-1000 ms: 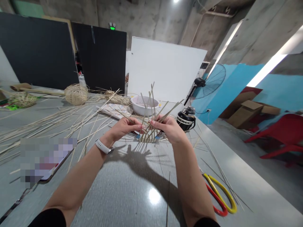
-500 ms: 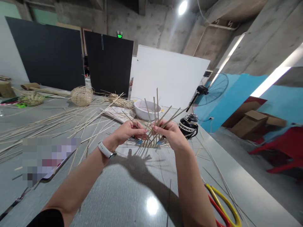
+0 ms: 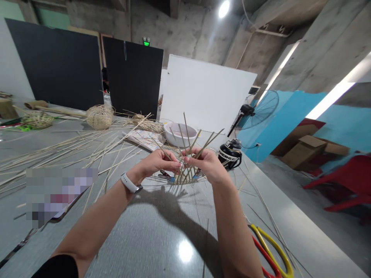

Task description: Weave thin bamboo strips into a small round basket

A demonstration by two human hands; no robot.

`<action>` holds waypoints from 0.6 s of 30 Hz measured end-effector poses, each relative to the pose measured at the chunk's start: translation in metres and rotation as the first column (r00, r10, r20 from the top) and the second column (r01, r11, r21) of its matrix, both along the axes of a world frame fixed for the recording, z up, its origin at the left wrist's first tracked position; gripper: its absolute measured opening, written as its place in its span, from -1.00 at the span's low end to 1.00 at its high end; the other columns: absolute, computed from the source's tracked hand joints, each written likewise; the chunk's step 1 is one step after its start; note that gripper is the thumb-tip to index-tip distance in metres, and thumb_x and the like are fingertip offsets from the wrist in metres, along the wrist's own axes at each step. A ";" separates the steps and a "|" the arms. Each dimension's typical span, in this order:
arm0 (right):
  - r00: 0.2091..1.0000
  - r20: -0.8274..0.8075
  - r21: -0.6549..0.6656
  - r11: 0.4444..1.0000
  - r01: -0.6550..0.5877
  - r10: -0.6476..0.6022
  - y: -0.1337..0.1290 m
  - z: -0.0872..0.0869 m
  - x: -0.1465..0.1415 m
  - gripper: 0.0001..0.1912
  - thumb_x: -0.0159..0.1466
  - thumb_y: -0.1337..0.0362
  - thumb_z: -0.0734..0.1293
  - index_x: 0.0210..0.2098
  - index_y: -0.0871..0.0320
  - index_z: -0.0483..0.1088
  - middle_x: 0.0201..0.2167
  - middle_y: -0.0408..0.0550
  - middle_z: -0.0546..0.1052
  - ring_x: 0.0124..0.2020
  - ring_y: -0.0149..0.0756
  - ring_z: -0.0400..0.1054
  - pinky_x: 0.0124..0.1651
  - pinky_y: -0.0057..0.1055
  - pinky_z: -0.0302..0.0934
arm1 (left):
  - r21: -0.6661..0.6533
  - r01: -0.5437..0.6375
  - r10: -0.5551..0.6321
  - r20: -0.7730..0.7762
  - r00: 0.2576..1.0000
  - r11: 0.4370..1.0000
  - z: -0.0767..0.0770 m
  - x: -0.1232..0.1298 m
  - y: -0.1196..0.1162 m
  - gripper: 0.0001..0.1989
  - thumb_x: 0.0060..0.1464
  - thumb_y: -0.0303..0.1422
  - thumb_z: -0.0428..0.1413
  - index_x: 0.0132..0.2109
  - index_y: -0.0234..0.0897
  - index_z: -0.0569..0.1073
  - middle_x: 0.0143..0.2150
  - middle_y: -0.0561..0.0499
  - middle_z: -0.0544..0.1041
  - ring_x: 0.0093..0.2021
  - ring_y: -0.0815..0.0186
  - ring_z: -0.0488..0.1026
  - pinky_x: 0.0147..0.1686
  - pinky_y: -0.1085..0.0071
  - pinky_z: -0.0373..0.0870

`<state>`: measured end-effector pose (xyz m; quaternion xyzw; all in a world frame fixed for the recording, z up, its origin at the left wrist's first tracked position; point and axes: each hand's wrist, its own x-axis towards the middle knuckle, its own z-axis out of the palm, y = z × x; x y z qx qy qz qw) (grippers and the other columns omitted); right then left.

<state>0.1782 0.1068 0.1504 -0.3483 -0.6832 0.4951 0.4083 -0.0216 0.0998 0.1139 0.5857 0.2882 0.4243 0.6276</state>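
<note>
Just above the table, a partly woven bamboo piece (image 3: 184, 179) sits between my two hands, with several thin strips fanning upward. My left hand (image 3: 161, 162), a white watch on its wrist, is closed in a pinch on the bamboo strips from the left. From the right, my right hand (image 3: 206, 163) pinches the strips too, its fingertips almost meeting those of the left. Small blue-ended clips show low on the weave, a left clip (image 3: 173, 179) and a right clip (image 3: 196, 177). My fingers hide the exact strips gripped.
Loose bamboo strips (image 3: 69, 148) spread over the left of the table. A round woven basket (image 3: 99, 117), a white basin (image 3: 181, 135) and a patterned packet (image 3: 146, 139) stand farther back. A black jug (image 3: 230, 154) is beyond my right hand; yellow-and-red-handled scissors (image 3: 275, 247) lie near right.
The upright strips have swung to the left and sit lower. My right hand has turned slightly with them, while both hands stay pinched at nearly the same place.
</note>
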 end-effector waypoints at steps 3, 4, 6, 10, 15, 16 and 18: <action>1.000 0.016 0.008 1.000 -0.018 0.018 0.000 -0.001 -0.002 -0.68 -0.02 0.13 0.54 -0.34 0.20 0.56 -0.48 -0.11 0.56 -0.45 -0.37 0.37 -0.31 -0.37 0.23 | 0.067 -0.122 0.118 0.056 0.991 0.990 0.003 0.006 -0.001 -0.64 -0.10 -0.12 0.36 -0.33 -0.35 0.53 -0.39 0.00 0.58 -0.37 0.37 0.52 -0.24 0.41 0.43; 0.999 0.033 0.023 1.000 -0.019 0.018 0.000 -0.001 -0.003 -0.70 -0.01 0.13 0.53 -0.36 0.20 0.56 -0.49 -0.11 0.55 -0.45 -0.37 0.36 -0.32 -0.37 0.22 | 0.095 -0.203 0.195 0.087 0.977 0.975 0.003 0.009 -0.002 -0.63 -0.07 -0.09 0.34 -0.31 -0.34 0.53 -0.37 0.01 0.58 -0.36 0.39 0.50 -0.23 0.41 0.42; 0.997 0.074 0.061 0.998 -0.010 0.006 0.001 -0.002 -0.004 -0.73 0.01 0.13 0.52 -0.39 0.20 0.56 -0.53 -0.14 0.51 -0.49 -0.40 0.31 -0.35 -0.39 0.17 | 0.138 -0.320 0.302 0.137 0.944 0.937 0.004 0.015 -0.003 -0.63 -0.05 -0.08 0.32 -0.32 -0.33 0.53 -0.35 0.03 0.58 -0.33 0.39 0.48 -0.20 0.42 0.39; 0.994 0.106 0.071 0.998 0.004 -0.011 0.002 -0.003 -0.007 -0.73 0.02 0.12 0.52 -0.42 0.20 0.54 -0.56 -0.15 0.47 -0.50 -0.41 0.28 -0.37 -0.39 0.15 | 0.162 -0.386 0.355 0.188 0.916 0.908 0.001 0.023 -0.002 -0.66 -0.09 -0.10 0.34 -0.41 -0.33 0.58 -0.39 0.00 0.59 -0.28 0.33 0.49 -0.11 0.38 0.37; 0.997 -0.002 0.049 0.996 0.075 -0.075 0.001 0.000 -0.003 -0.70 -0.03 0.11 0.54 -0.40 0.20 0.55 -0.44 -0.08 0.55 -0.43 -0.36 0.37 -0.29 -0.35 0.26 | 0.097 -0.428 0.402 0.210 0.891 0.899 0.003 0.019 -0.003 -0.69 -0.14 -0.13 0.36 -0.45 -0.32 0.58 -0.42 0.00 0.59 -0.31 0.34 0.49 -0.13 0.38 0.40; 0.995 -0.019 0.050 0.994 0.098 -0.097 0.000 0.002 0.000 -0.69 -0.03 0.11 0.55 -0.38 0.20 0.56 -0.43 -0.07 0.56 -0.42 -0.35 0.38 -0.28 -0.35 0.28 | 0.112 -0.424 0.400 0.190 0.897 0.899 0.004 0.018 -0.005 -0.69 -0.12 -0.14 0.36 -0.46 -0.33 0.58 -0.43 0.00 0.59 -0.32 0.34 0.50 -0.13 0.38 0.41; 0.989 -0.051 0.053 0.988 0.143 -0.140 -0.004 0.005 0.004 -0.67 -0.04 0.12 0.56 -0.36 0.20 0.56 -0.42 -0.06 0.57 -0.43 -0.35 0.39 -0.29 -0.34 0.29 | 0.173 -0.414 0.396 0.129 0.909 0.894 0.008 0.014 -0.009 -0.70 -0.06 -0.15 0.33 -0.44 -0.34 0.59 -0.44 -0.01 0.59 -0.33 0.34 0.50 -0.15 0.38 0.41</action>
